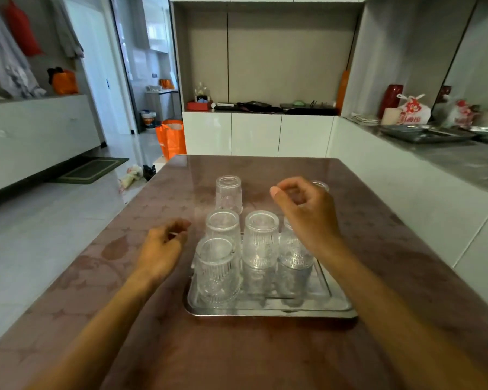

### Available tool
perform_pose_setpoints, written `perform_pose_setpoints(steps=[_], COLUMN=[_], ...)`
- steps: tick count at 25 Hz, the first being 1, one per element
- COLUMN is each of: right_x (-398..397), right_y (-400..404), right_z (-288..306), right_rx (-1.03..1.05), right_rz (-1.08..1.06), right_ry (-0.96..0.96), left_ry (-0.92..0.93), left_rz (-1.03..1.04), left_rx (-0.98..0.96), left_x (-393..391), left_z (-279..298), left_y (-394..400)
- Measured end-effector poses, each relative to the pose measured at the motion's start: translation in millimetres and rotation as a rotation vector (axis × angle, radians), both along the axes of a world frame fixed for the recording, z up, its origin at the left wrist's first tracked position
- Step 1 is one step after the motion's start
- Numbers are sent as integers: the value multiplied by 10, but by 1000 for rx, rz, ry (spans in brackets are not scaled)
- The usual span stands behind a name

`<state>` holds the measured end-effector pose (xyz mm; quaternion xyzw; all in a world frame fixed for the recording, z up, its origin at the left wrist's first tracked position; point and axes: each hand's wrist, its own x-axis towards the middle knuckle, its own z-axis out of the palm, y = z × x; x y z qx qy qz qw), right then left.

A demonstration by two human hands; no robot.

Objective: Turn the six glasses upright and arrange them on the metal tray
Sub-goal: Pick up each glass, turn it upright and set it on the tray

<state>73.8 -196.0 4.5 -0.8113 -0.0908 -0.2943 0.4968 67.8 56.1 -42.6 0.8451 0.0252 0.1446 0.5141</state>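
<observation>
A metal tray (pixel 268 312) lies on the brown table. Four clear ribbed glasses stand on it: a near left glass (pixel 217 270), a back left glass (pixel 223 228), a middle glass (pixel 261 240), and a right glass (pixel 292 253) partly hidden by my wrist. Beyond the tray, a fifth glass (pixel 228 194) stands on the table, seemingly mouth down. Only the top of a sixth glass (pixel 321 186) shows behind my right hand. My right hand (pixel 304 212) hovers above the tray's back right, fingers curled, holding nothing. My left hand (pixel 162 250) rests loosely curled and empty beside the tray's left edge.
The brown table (pixel 378 235) ends at a far edge near white cabinets. A grey counter (pixel 448 156) on the right holds trays, a bag and a red vase. An orange bag (pixel 172 137) stands on the floor at the far left.
</observation>
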Motion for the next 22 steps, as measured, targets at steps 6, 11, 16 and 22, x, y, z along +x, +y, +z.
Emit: perform_pose_setpoints(steps=[6,11,16,22], right_x=[982,1318,1308,671], right_y=[-936,-963,-1145,-1106], right_z=[-326,-606,-657,-284], right_rx=[-64,-4,70,768], right_rz=[-305,-182,-284,-205], right_ry=[396,359,316,83], left_ry=[-58,-74,-22,8], left_rz=[-171,-186,-176,-185], left_rx=[115,-2,-144,-294], left_x=[290,262,191,79], left_z=[323,229,187,170], left_y=[-322,-252,-240,-259])
